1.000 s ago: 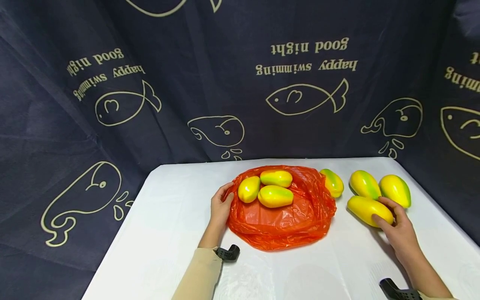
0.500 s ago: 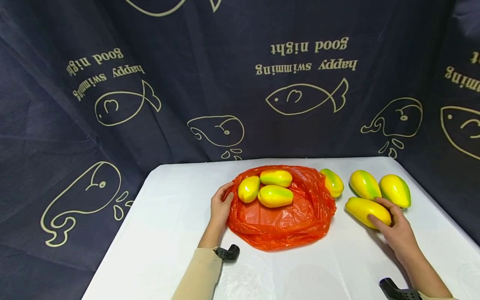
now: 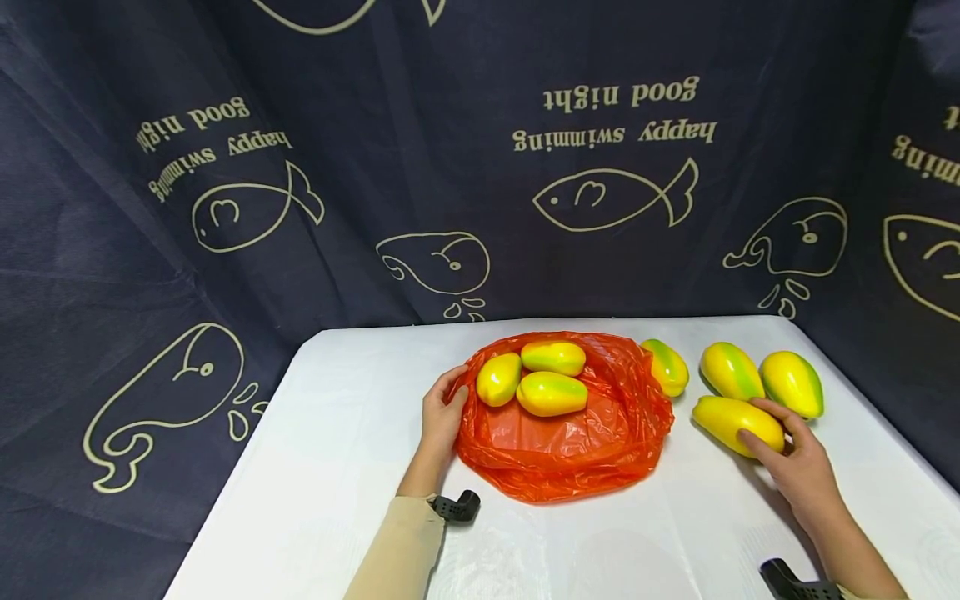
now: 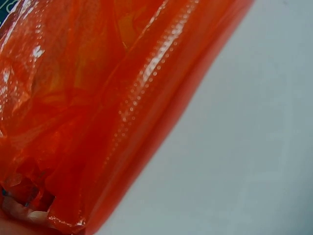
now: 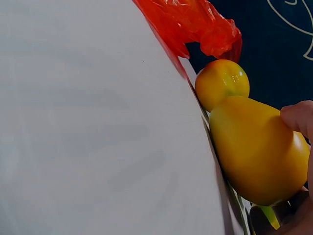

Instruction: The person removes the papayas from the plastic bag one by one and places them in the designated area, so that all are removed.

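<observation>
Yellow-green plastic mango (image 3: 737,422), the nearest of the loose fruit, lies under the right hand (image 3: 798,467): the grip is partly curled, fingers and thumb closed over the fruit's near end, fruit resting on the white surface (image 3: 337,467). The left hand (image 3: 441,412) pinches the left rim of the crumpled orange plastic bag (image 3: 570,450), holding its mouth spread flat.

Step in hand, as judged: securing one loose mango for loading into the bag. The next move calls for a firm enclosing hold, a lift clear of the neighbouring fruit, and travel leftward over the bag's raised rim.

Count:
- Mangoes in the bag: three.
- Mangoes loose on the surface: four, including the held one.
- Bags: one.
</observation>
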Available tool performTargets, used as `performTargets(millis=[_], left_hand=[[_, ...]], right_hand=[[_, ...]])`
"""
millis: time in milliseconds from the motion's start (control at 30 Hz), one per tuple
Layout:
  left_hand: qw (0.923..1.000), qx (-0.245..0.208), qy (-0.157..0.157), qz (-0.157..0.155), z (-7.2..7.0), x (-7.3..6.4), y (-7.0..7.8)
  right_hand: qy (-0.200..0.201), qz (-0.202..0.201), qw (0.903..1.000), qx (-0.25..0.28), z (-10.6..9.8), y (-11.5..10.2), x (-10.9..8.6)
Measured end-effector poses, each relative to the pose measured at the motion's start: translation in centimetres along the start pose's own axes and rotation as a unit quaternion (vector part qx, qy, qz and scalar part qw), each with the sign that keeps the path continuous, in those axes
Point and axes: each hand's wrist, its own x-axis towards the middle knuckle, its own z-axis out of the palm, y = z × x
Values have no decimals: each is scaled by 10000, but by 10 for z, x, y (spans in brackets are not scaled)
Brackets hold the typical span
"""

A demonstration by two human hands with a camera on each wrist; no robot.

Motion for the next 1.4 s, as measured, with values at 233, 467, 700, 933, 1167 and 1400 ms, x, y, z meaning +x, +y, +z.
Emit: performTargets(millis=[233, 467, 700, 933, 1167, 1400], left_hand=[[10000, 14, -10, 38, 0, 0, -1], [10000, -8, 9, 64, 1, 1, -2], [10000, 32, -8, 59, 1, 0, -1], [9999, -101, 11, 74, 1, 1, -3], [9999, -125, 29, 71, 0, 1, -2], [10000, -46, 41, 66, 1, 0, -1]], right_hand=[[22, 51, 10000, -66, 1, -4, 0], [226, -274, 9970, -694, 3, -10, 0], [838, -1439, 9845, -557, 3, -23, 1], [924, -1965, 9753, -405, 6, -47, 3], [739, -2279, 9709, 25, 17, -68, 8], [265, -2108, 9768, 268, 34, -85, 9]])
